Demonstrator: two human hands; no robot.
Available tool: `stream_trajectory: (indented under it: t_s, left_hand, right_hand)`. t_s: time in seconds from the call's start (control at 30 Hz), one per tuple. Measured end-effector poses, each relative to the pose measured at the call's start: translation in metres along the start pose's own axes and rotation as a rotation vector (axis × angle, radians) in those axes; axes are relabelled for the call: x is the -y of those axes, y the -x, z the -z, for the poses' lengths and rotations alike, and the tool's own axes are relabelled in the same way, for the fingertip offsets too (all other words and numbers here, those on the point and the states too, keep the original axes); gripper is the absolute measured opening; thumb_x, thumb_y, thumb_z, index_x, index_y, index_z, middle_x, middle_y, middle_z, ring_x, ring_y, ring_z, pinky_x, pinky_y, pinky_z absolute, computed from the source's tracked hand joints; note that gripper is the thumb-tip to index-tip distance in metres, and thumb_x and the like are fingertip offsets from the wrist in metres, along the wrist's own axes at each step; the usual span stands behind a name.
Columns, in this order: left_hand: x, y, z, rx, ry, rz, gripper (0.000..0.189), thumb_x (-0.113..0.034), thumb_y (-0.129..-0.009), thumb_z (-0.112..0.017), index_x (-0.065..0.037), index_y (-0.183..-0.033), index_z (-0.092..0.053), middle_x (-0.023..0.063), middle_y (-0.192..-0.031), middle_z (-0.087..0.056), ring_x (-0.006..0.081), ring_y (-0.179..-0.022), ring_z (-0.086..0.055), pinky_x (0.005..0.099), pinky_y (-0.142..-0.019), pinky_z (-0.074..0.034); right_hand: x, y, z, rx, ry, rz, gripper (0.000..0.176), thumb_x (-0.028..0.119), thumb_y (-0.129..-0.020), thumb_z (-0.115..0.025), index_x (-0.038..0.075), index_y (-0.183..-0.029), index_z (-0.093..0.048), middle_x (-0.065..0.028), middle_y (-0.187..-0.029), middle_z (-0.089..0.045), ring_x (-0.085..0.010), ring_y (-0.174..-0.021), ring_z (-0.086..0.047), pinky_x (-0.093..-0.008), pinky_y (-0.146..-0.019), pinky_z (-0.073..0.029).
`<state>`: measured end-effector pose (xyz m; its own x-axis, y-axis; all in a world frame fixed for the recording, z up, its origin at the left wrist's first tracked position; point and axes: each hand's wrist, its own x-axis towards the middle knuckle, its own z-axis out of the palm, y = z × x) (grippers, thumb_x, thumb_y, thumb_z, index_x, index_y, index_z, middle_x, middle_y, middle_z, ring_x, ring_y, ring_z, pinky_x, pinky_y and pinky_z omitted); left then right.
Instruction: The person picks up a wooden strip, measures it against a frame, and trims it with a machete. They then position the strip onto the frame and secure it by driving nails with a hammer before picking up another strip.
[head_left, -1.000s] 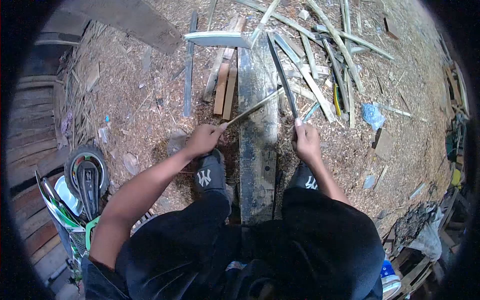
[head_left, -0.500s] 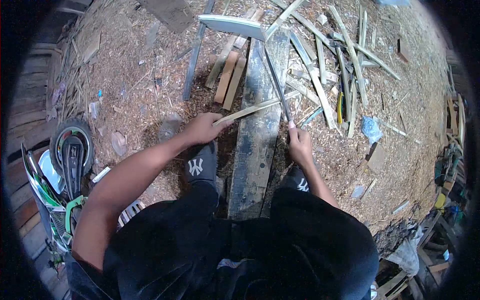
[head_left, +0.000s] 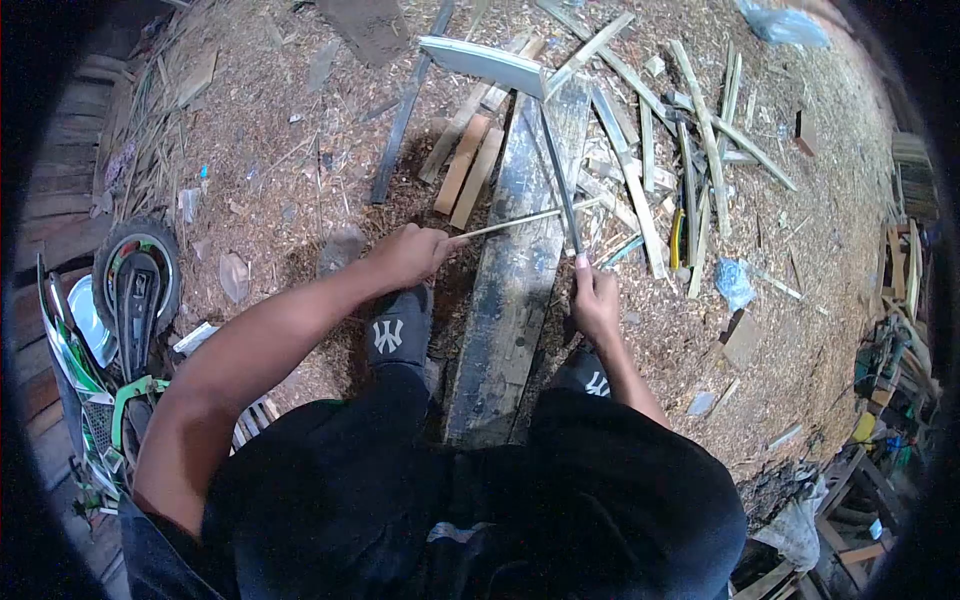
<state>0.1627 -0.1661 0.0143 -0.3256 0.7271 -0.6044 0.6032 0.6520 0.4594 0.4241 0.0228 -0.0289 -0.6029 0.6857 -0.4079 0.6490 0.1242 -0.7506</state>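
Observation:
My left hand (head_left: 412, 254) is closed around one end of a thin wooden strip (head_left: 500, 226), which reaches across the long worn plank (head_left: 490, 340) between my feet. In my right hand (head_left: 597, 305) is the dark, narrow handle of a long tool (head_left: 560, 170); at its far end sits a wide, pale, flat piece (head_left: 484, 66). The tool's shaft crosses the strip near the strip's far end; whether they touch I cannot tell. Two short wooden blocks (head_left: 462, 164) lie left of the plank.
Loose wooden strips (head_left: 630, 165) and a yellow-handled tool (head_left: 677, 238) lie right of the plank on the chip-covered ground (head_left: 270, 120). A blue plastic scrap (head_left: 735, 284) is further right. At the left stands a wheeled vehicle (head_left: 137, 285); scrap wood (head_left: 900, 370) is piled at the right edge.
The strip in my left hand has turned and now shows a narrower side. My left hand has tilted slightly. The whole view has shifted a little.

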Motion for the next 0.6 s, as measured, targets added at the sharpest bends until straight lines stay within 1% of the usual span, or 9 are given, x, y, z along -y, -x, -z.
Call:
stream_trajectory:
  t_s: [0.03, 0.07, 0.1, 0.2, 0.3, 0.37, 0.4, 0.43, 0.6]
  left_hand:
    - [0.0, 0.001, 0.0, -0.025, -0.017, -0.024, 0.035, -0.034, -0.103, -0.047, -0.009, -0.109, -0.07, 0.0246, -0.086, -0.068, 0.0454, -0.082, -0.066, 0.054, -0.077, -0.051]
    - [0.001, 0.001, 0.0, -0.048, -0.037, -0.051, 0.035, -0.034, -0.103, -0.046, -0.009, -0.109, -0.07, 0.0246, -0.086, -0.068, 0.0454, -0.082, -0.066, 0.0541, -0.078, -0.051]
    - [0.004, 0.0, -0.001, -0.051, -0.037, -0.05, 0.035, -0.034, -0.103, -0.046, -0.009, -0.109, -0.07, 0.0246, -0.086, -0.068, 0.0454, -0.082, -0.066, 0.0541, -0.078, -0.051]
    - [0.008, -0.001, -0.004, -0.099, 0.001, -0.119, 0.037, -0.036, -0.103, -0.046, -0.009, -0.106, -0.07, 0.0242, -0.087, -0.068, 0.0452, -0.083, -0.066, 0.0543, -0.078, -0.051]
    - [0.002, -0.002, 0.0, -0.01, -0.03, -0.033, 0.038, -0.038, -0.103, -0.046, -0.009, -0.104, -0.07, 0.0237, -0.09, -0.069, 0.0453, -0.087, -0.066, 0.0542, -0.079, -0.051]
    - [0.0, -0.001, 0.0, -0.035, -0.074, -0.016, 0.039, -0.039, -0.103, -0.046, -0.009, -0.103, -0.07, 0.0227, -0.09, -0.069, 0.0451, -0.087, -0.066, 0.0545, -0.079, -0.051]
    - [-0.003, -0.001, 0.002, -0.044, -0.077, -0.023, 0.039, -0.039, -0.103, -0.046, -0.009, -0.103, -0.07, 0.0227, -0.09, -0.069, 0.0451, -0.087, -0.066, 0.0545, -0.079, -0.051]
    - [-0.005, 0.001, 0.003, -0.029, -0.093, -0.034, 0.039, -0.04, -0.104, -0.045, -0.009, -0.102, -0.07, 0.0226, -0.089, -0.069, 0.0448, -0.085, -0.066, 0.0546, -0.079, -0.051]
    - [0.006, -0.004, -0.002, -0.029, -0.027, -0.061, 0.042, -0.042, -0.104, -0.044, -0.009, -0.101, -0.07, 0.0237, -0.086, -0.068, 0.0445, -0.082, -0.066, 0.0556, -0.078, -0.05]
  right_hand:
    - [0.004, 0.004, 0.002, -0.021, -0.007, 0.012, 0.065, 0.049, -0.103, -0.043, -0.005, -0.069, -0.057, -0.0102, -0.051, -0.047, -0.0204, -0.049, -0.045, -0.0428, -0.05, -0.038]
    - [0.009, 0.008, 0.007, -0.027, -0.03, 0.022, 0.057, 0.042, -0.104, -0.046, -0.002, -0.069, -0.057, -0.0077, -0.052, -0.048, -0.0166, -0.049, -0.044, -0.0376, -0.048, -0.037]
    - [0.012, 0.01, 0.011, -0.026, -0.03, 0.025, 0.057, 0.042, -0.104, -0.046, -0.002, -0.069, -0.057, -0.0077, -0.052, -0.048, -0.0166, -0.049, -0.044, -0.0376, -0.048, -0.037]
    - [0.044, 0.028, 0.026, -0.034, -0.549, 0.213, 0.039, 0.027, -0.104, -0.048, 0.005, -0.073, -0.056, 0.0033, -0.054, -0.047, -0.007, -0.045, -0.042, -0.0252, -0.042, -0.032]
    - [0.022, 0.025, 0.021, -0.105, -0.508, 0.447, 0.044, 0.033, -0.104, -0.044, 0.001, -0.078, -0.061, -0.0054, -0.058, -0.057, -0.0124, -0.05, -0.053, -0.0293, -0.045, -0.039]
    - [-0.005, 0.011, -0.007, -0.26, 0.0, 0.461, 0.052, 0.04, -0.104, -0.044, -0.002, -0.079, -0.064, -0.0119, -0.058, -0.058, -0.0182, -0.055, -0.06, -0.0347, -0.049, -0.044]
    - [-0.001, 0.003, -0.003, 0.032, -0.024, -0.037, 0.059, 0.045, -0.103, -0.046, -0.005, -0.076, -0.064, -0.0128, -0.056, -0.055, -0.0208, -0.054, -0.057, -0.0394, -0.052, -0.044]
    - [0.003, 0.007, -0.005, -0.072, 0.027, 0.039, 0.062, 0.046, -0.102, -0.047, -0.006, -0.074, -0.064, -0.0109, -0.054, -0.051, -0.0186, -0.054, -0.051, -0.0423, -0.052, -0.043]
    - [0.009, 0.01, 0.011, 0.093, -0.157, -0.172, 0.065, 0.049, -0.104, -0.044, 0.002, -0.061, -0.057, -0.0033, -0.051, -0.048, -0.0142, -0.046, -0.042, -0.0351, -0.045, -0.034]
